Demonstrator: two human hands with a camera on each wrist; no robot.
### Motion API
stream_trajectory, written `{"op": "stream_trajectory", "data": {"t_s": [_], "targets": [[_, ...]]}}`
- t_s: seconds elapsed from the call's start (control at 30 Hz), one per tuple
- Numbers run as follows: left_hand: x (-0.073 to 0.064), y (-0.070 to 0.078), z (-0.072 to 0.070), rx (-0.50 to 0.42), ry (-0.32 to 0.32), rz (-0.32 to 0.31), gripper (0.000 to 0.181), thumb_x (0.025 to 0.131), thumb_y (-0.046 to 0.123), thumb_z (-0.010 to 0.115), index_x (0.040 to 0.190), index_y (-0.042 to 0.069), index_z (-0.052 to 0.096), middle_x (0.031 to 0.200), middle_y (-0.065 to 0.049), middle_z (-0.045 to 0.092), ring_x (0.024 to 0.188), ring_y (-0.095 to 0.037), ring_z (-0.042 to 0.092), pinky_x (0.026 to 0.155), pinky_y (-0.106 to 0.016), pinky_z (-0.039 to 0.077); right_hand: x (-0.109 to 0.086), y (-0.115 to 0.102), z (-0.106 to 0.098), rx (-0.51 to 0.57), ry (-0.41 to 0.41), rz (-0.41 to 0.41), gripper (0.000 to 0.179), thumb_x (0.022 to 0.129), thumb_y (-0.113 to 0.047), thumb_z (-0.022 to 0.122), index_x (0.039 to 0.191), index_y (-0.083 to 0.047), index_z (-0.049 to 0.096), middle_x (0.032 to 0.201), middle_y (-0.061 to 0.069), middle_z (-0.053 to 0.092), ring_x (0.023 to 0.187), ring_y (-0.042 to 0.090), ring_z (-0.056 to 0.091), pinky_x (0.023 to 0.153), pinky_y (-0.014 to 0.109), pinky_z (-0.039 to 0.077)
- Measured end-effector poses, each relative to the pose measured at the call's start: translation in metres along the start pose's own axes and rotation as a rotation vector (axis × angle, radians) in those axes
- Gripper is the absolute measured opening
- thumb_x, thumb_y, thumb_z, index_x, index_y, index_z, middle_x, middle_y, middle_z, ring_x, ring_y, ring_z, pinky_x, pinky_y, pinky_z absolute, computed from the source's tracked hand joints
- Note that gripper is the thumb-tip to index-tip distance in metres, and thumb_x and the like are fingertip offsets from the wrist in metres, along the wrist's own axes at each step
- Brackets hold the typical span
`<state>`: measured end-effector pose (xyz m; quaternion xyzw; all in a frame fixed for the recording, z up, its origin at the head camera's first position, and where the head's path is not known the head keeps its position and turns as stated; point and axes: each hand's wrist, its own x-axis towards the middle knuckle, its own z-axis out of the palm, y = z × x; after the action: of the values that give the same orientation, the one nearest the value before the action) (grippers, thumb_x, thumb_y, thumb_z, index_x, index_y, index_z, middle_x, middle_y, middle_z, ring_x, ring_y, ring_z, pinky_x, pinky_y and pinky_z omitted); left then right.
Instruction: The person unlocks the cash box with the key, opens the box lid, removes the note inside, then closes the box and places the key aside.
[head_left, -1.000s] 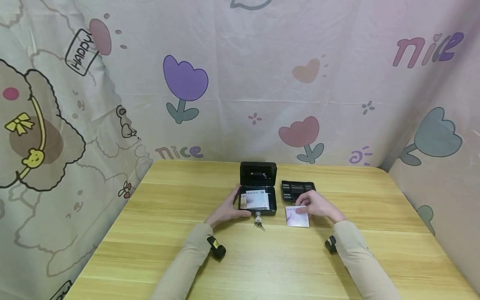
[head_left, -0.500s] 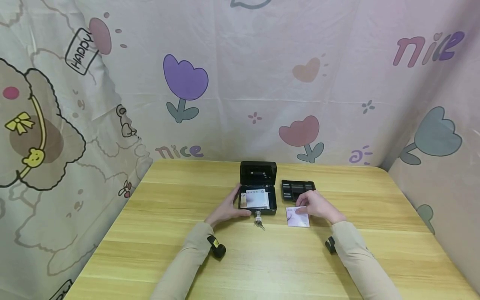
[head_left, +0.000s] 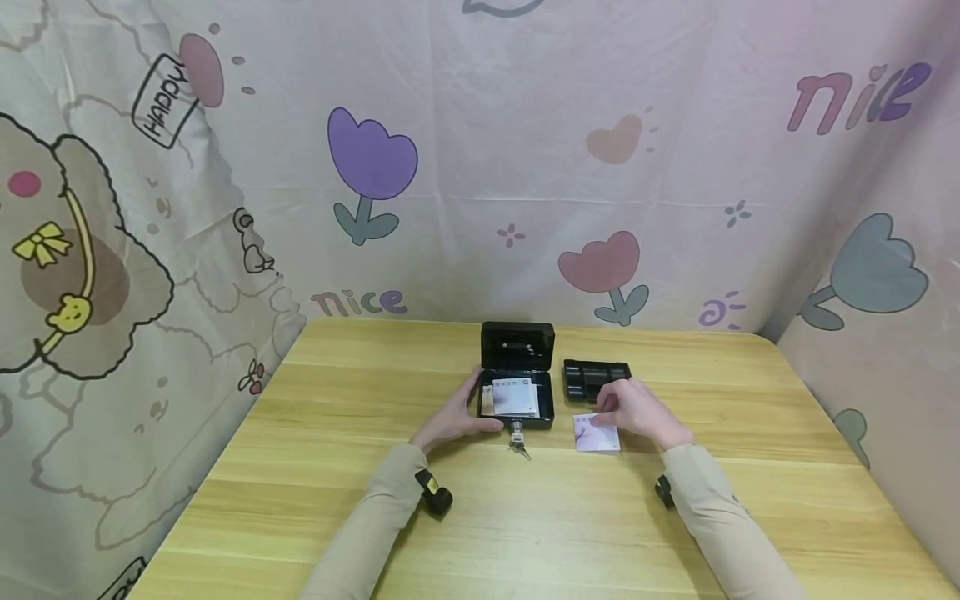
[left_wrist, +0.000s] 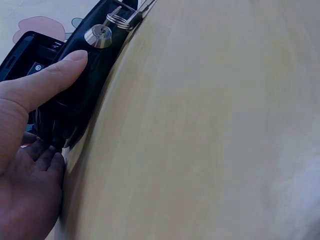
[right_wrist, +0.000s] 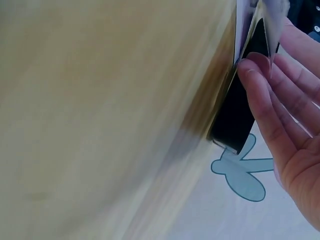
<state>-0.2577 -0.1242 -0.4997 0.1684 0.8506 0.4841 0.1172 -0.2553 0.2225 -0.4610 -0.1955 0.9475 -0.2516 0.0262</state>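
Observation:
A small black cash box (head_left: 547, 402) stands with its lid up and several printed banknotes (head_left: 513, 398) inside. My left hand (head_left: 453, 417) grips its left side, thumb along the front wall below the silver lock (left_wrist: 101, 35). Keys on a ring (head_left: 517, 447) hang from that lock. To the right of the box, my right hand (head_left: 637, 410) pinches a pale purple banknote (head_left: 596, 437) by its far right corner. In the right wrist view one sheet (right_wrist: 274, 32) stands up between thumb and fingers, and another lies low beside them.
A black compartment tray (head_left: 592, 375) lies right of the cash box, just behind my right hand. The wooden table (head_left: 495, 525) ends at the back against a printed cloth (head_left: 465, 250), which also hangs along both sides.
The right hand and the banknote have barely shifted. The left hand stays on the cash box.

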Motion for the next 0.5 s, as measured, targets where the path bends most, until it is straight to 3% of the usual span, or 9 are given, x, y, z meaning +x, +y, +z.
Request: {"op": "stream_trajectory", "data": {"t_s": [0.23, 0.5], "targets": [[-0.0008, 0.0007, 0.0001, -0.005, 0.001, 0.006, 0.12, 0.078, 0.036, 0.086, 0.163, 0.014, 0.005, 0.171, -0.011, 0.003, 0.158, -0.036, 0.009, 0.128, -0.058, 0.013, -0.0024, 0.0032, -0.0029, 0.003, 0.031, -0.001, 0.021, 0.077, -0.016, 0.086, 0.088, -0.005, 0.072, 0.08, 0.002, 0.074, 0.073, 0.01, 0.066, 0.07, 0.029, 0.059], [-0.0007, 0.0002, 0.0001, -0.003, 0.002, 0.004, 0.12, 0.078, 0.036, 0.086, 0.163, 0.013, 0.006, 0.171, -0.011, 0.003, 0.158, -0.036, 0.009, 0.128, -0.059, 0.013, -0.0028, 0.0061, -0.0094, 0.062, 0.045, -0.026, 0.023, 0.078, -0.013, 0.084, 0.095, -0.001, 0.073, 0.083, 0.005, 0.076, 0.075, 0.011, 0.067, 0.07, 0.025, 0.058]]}}
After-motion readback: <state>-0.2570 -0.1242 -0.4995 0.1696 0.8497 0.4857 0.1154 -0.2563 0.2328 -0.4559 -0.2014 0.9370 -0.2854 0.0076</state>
